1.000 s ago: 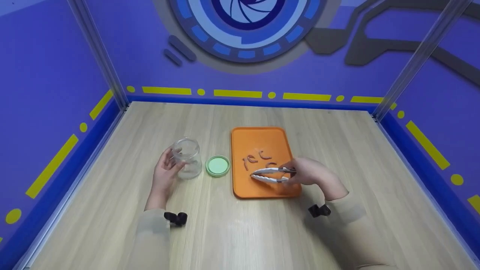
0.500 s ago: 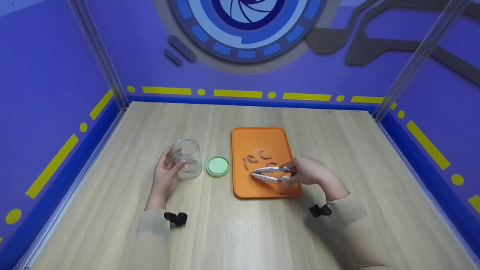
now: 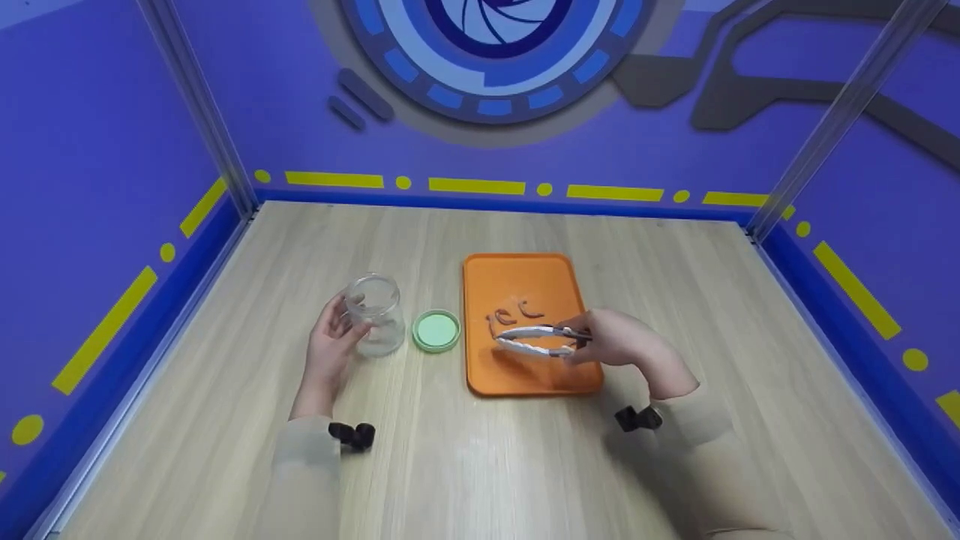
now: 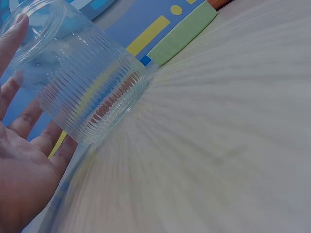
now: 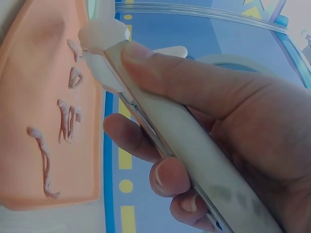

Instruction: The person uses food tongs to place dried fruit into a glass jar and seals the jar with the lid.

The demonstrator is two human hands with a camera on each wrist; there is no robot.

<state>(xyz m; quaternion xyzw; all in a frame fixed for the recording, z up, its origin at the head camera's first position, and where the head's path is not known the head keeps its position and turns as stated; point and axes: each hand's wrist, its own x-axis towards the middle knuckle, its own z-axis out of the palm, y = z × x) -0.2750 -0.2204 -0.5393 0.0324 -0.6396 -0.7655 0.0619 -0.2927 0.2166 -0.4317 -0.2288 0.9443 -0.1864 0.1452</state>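
Observation:
In the head view my left hand (image 3: 330,352) holds a clear glass jar (image 3: 384,334) round its left side, thumb in front. The jar stands upright, its mouth uncovered; the left wrist view shows the ribbed wall (image 4: 92,82). My right hand (image 3: 619,341) grips metal tongs (image 3: 529,331) with pale scalloped heads, thumb on one arm and fingers round the other in the right wrist view. The tong tips meet close over the orange tray (image 3: 517,274), near a thin brownish strip (image 3: 491,326). Several such curled, worm-like strips (image 3: 531,310) lie on the tray. I cannot tell whether the tongs pinch one.
A round, light green lid (image 3: 436,331) lies on the wooden table (image 3: 420,450) between jar and tray. Blue-purple panels (image 3: 480,161) with yellow marks enclose the table at the back and both sides. Each sleeve carries a small black device (image 3: 639,418) at the wrist.
The tongs in my right hand have shifted slightly forward and left over the tray, and now cover the strip that showed beside them. My left hand and the jar stay in place.

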